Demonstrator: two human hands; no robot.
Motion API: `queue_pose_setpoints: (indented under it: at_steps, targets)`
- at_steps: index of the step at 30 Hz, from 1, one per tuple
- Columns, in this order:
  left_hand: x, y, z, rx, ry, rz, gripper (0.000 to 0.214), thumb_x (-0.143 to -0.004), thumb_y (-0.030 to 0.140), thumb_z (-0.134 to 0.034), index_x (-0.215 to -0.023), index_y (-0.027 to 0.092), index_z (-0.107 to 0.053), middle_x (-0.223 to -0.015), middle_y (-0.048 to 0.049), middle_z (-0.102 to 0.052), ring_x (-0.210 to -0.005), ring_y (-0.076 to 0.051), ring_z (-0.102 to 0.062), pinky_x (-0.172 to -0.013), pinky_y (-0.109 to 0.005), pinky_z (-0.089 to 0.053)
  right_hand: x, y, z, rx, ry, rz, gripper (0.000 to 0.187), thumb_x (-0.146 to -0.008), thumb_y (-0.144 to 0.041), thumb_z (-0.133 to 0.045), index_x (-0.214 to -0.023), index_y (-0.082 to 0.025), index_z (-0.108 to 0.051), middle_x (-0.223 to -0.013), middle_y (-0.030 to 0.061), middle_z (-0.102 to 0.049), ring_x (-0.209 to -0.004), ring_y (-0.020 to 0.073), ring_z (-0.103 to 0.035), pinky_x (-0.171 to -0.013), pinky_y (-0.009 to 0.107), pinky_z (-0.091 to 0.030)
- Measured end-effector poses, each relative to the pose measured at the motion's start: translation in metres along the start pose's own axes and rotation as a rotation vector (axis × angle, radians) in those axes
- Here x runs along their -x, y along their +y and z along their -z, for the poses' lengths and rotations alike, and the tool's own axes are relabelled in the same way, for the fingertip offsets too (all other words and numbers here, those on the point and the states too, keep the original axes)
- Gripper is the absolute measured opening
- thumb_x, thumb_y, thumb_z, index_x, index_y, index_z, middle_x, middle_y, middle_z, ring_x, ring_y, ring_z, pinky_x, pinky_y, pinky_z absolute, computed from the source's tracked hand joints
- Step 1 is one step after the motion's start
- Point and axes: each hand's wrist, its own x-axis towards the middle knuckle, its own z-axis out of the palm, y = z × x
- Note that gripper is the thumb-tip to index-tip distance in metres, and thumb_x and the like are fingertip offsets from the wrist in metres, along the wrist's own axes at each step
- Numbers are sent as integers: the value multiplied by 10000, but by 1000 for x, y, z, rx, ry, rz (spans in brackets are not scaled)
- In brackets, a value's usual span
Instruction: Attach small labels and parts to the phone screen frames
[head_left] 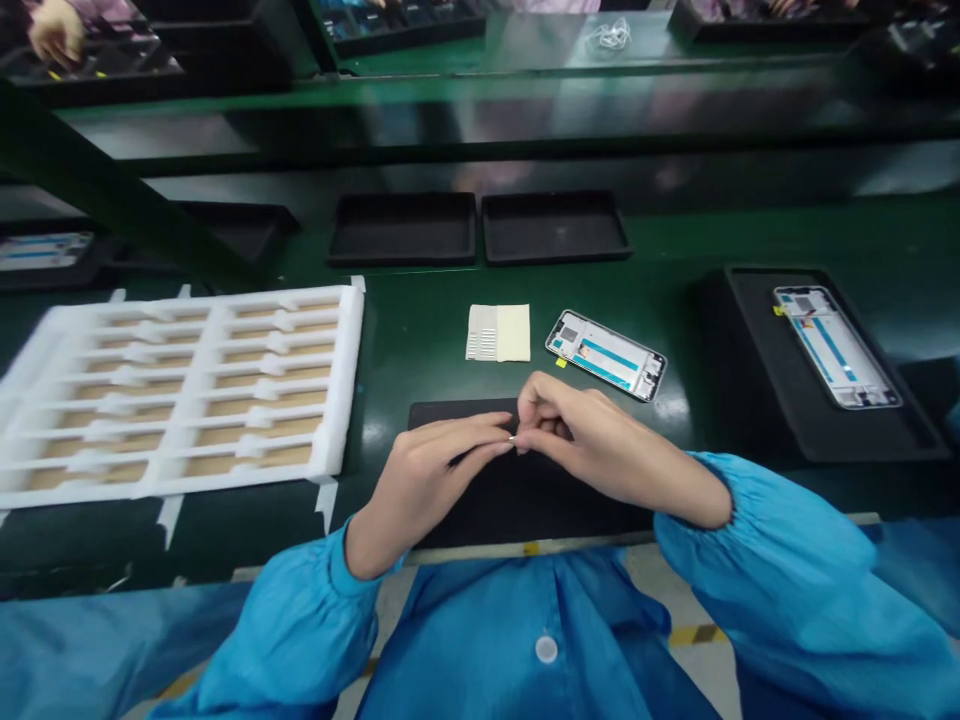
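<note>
My left hand (450, 455) and my right hand (577, 430) meet over a black mat (525, 500). Between their pinched fingertips is a tiny light-coloured piece (513, 440), too small to name. Both hands seem to touch it. Just beyond them lies a sheet of small strips (482, 335), half grey-white with short pale strips in rows, half plain cream. To its right, a phone frame (606, 355) rests at a slant on the green bench, with blue strips inside and a yellow tab at its edge.
A white foam tray (341, 390) with slots stands at the left. Two black trays (403, 230) (555, 228) sit at the back. At the right, another phone frame (836, 345) lies on a stack of black trays (810, 440). A co-worker's hand (57, 32) shows at the far upper left.
</note>
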Motion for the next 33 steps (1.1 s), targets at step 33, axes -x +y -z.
queue_pose_setpoints:
  at_steps: [33]
  targets:
    - [-2, -1, -9, -138, 45, -81, 66, -907, 181, -657, -955, 194, -699, -961, 0, -770, -887, -158, -735, -781, -293, -556, 21, 72, -52, 153, 601, 557, 258, -869, -24, -617, -1026, -229, -597, -989, 76, -735, -880, 197, -709, -716, 354, -604]
